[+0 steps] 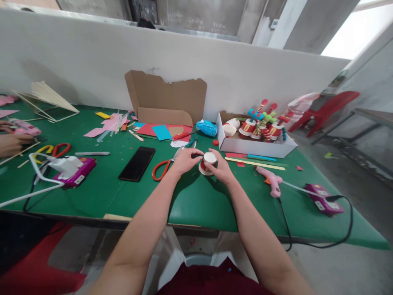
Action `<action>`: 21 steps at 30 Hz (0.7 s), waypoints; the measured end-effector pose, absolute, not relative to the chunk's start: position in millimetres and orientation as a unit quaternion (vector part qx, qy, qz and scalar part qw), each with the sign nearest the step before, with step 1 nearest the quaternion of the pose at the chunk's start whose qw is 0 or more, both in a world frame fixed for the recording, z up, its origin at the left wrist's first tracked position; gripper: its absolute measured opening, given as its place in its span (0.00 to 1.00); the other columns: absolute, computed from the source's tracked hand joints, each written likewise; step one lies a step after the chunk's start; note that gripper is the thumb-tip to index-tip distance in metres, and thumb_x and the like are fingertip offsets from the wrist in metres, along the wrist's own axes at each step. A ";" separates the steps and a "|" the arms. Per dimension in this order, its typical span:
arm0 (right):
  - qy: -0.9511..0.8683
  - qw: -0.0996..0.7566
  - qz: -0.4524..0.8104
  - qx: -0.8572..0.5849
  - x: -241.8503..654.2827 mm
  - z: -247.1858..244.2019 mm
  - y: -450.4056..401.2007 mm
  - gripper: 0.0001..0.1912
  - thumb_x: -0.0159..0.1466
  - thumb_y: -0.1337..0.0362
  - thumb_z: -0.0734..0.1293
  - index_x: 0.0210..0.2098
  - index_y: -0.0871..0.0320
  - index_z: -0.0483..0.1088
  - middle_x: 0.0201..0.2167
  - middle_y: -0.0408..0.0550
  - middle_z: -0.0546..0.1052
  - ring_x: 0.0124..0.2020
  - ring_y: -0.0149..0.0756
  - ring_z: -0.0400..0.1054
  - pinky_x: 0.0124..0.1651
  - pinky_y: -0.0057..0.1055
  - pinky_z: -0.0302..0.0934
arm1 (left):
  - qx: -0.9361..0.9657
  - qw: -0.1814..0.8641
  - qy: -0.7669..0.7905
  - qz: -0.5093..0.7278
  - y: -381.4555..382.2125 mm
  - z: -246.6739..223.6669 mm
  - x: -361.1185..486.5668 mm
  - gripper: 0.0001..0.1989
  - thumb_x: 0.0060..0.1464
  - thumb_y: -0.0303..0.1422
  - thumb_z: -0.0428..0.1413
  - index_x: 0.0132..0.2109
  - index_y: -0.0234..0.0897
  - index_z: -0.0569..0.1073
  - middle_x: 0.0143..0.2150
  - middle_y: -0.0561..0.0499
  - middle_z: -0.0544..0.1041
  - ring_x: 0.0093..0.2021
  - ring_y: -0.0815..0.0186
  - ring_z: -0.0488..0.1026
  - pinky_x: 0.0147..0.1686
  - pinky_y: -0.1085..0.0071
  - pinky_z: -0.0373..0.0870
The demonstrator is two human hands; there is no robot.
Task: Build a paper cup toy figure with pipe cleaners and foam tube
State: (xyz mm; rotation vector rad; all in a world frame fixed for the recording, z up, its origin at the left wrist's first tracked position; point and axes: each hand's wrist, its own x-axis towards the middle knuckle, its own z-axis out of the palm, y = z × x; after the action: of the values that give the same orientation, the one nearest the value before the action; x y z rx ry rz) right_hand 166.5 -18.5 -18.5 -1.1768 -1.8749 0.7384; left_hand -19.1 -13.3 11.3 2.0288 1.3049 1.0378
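Note:
A small red and white paper cup piece (pixel 210 158) stands upright on the green table between my two hands, with a wider white rim at its base. My right hand (pixel 221 167) is closed round its right side, fingers against the cup. Just left of the cup is my left hand (pixel 187 160), its fingers bent toward it; a small dark thing shows at the fingertips, too small to name. Orange-handled scissors (pixel 161 170) lie beside my left hand, their blades partly hidden by it.
A black phone (pixel 137 164) lies left. At the right are a white box (pixel 256 146) of decorated cups, a pink glue gun (pixel 272 180) and a purple power strip (pixel 324 199). Another person's hand (pixel 15 141) holds a pink glue gun at far left, near another power strip (pixel 75 173).

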 end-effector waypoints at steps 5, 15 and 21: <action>-0.740 0.388 0.291 -0.467 165.5 -16.3 -19.3 0.33 0.57 0.54 0.66 0.59 0.59 0.61 0.60 0.58 0.67 0.60 0.50 0.62 0.63 0.48 0.53 | 0.744 0.266 0.475 0.387 -13.5 10.8 -18.9 0.08 0.51 0.30 0.55 0.37 0.39 0.79 0.38 0.53 0.82 0.38 0.65 0.76 0.42 0.70 0.72; -0.740 0.391 0.298 -0.459 167.3 -19.0 -18.3 0.33 0.57 0.53 0.66 0.60 0.56 0.61 0.59 0.54 0.68 0.59 0.48 0.62 0.62 0.45 0.54 | 0.724 0.306 0.454 0.420 -11.5 7.2 -19.5 0.04 0.48 0.32 0.58 0.32 0.37 0.75 0.30 0.54 0.79 0.32 0.67 0.74 0.33 0.72 0.70; -0.738 0.392 0.298 -0.461 166.5 -18.8 -18.7 0.34 0.57 0.52 0.67 0.60 0.57 0.61 0.59 0.56 0.68 0.59 0.49 0.62 0.62 0.45 0.55 | 0.710 0.325 0.453 0.430 -12.0 5.3 -17.5 0.05 0.50 0.33 0.57 0.32 0.38 0.78 0.32 0.53 0.80 0.33 0.67 0.75 0.35 0.72 0.70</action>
State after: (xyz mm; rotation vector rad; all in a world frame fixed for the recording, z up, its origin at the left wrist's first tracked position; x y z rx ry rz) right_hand 166.5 -18.7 -18.8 -1.1703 -1.8748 0.7558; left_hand -17.5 -12.0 5.3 1.8622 1.1885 1.1282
